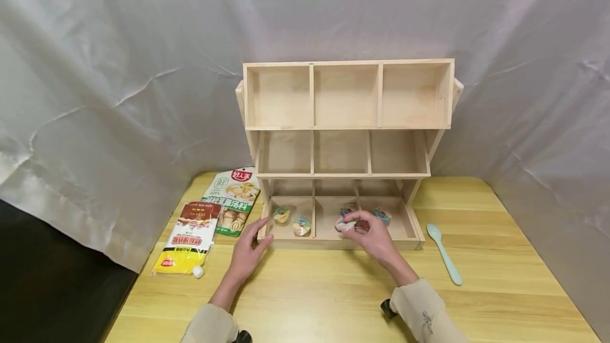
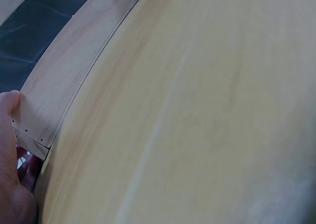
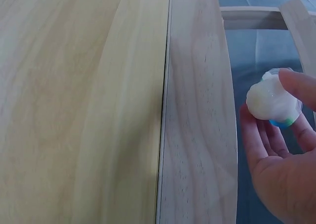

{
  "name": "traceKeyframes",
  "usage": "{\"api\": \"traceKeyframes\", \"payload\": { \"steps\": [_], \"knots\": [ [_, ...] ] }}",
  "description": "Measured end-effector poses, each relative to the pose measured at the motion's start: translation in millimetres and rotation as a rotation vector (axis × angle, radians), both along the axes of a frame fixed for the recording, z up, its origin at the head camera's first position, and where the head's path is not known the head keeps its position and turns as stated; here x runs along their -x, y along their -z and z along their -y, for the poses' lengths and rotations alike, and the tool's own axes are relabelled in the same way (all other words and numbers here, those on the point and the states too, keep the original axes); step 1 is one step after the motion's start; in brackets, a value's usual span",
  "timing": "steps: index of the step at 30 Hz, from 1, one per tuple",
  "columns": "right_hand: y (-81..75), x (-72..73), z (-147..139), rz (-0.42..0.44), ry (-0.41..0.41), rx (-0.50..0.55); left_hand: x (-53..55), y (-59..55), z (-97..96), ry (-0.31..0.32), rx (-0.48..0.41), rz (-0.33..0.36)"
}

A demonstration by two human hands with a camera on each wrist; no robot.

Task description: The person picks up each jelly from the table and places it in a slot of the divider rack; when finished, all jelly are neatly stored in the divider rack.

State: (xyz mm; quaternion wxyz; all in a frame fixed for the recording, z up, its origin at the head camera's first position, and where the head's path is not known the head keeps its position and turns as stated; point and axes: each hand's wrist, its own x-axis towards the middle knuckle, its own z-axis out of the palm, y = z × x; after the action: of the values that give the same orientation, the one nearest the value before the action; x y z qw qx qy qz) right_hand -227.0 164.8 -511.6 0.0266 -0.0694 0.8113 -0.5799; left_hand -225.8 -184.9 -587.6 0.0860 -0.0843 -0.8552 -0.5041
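A wooden rack [image 1: 343, 129] of three tiers stands on the table, each tier split into compartments. My left hand [image 1: 249, 250] holds the front left corner of its bottom tray [image 2: 74, 70], thumb on the front board and fingers round the side. Over the bottom middle compartment, my right hand [image 1: 376, 240] pinches a small jelly cup [image 3: 274, 101] with whitish contents and a blue-green patch underneath. Another jelly cup [image 1: 349, 207] lies just behind it, partly hidden. Two jelly cups [image 1: 301, 226] sit in the bottom left compartment, and one jelly cup [image 1: 383, 215] in the bottom right.
Left of the rack lie a green-and-white food packet [image 1: 233, 195] and a spouted pouch [image 1: 188, 240] with a white cap. A pale green spoon [image 1: 444, 253] lies to the right. Grey cloth [image 1: 143, 57] hangs behind and beside the wooden table [image 1: 314, 290].
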Motion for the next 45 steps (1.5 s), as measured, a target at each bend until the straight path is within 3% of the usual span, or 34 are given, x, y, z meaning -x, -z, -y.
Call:
{"api": "traceKeyframes", "payload": {
  "steps": [12, 17, 26, 36, 45],
  "knots": [
    [-5.5, 5.3, -31.6, -0.034, 0.081, -0.027, 0.3, -0.1, -0.6, 0.001, -0.002, -0.008],
    [-12.4, 8.2, -50.4, -0.077, 0.112, -0.082, 0.8, -1.4, -0.7, -0.004, 0.008, -0.002],
    [-25.6, 8.6, -77.1, -0.073, 0.146, -0.127, 1.2, -1.1, -0.2, -0.003, 0.017, -0.001],
    [-17.9, 13.2, -92.4, -0.021, 0.234, -0.188, -0.7, -3.4, -0.9, 0.009, -0.012, 0.025],
    [-15.7, 15.9, -92.8, -0.043, 0.219, -0.143, 0.4, -3.7, -0.1, 0.01, -0.011, 0.008]
  ]
}}
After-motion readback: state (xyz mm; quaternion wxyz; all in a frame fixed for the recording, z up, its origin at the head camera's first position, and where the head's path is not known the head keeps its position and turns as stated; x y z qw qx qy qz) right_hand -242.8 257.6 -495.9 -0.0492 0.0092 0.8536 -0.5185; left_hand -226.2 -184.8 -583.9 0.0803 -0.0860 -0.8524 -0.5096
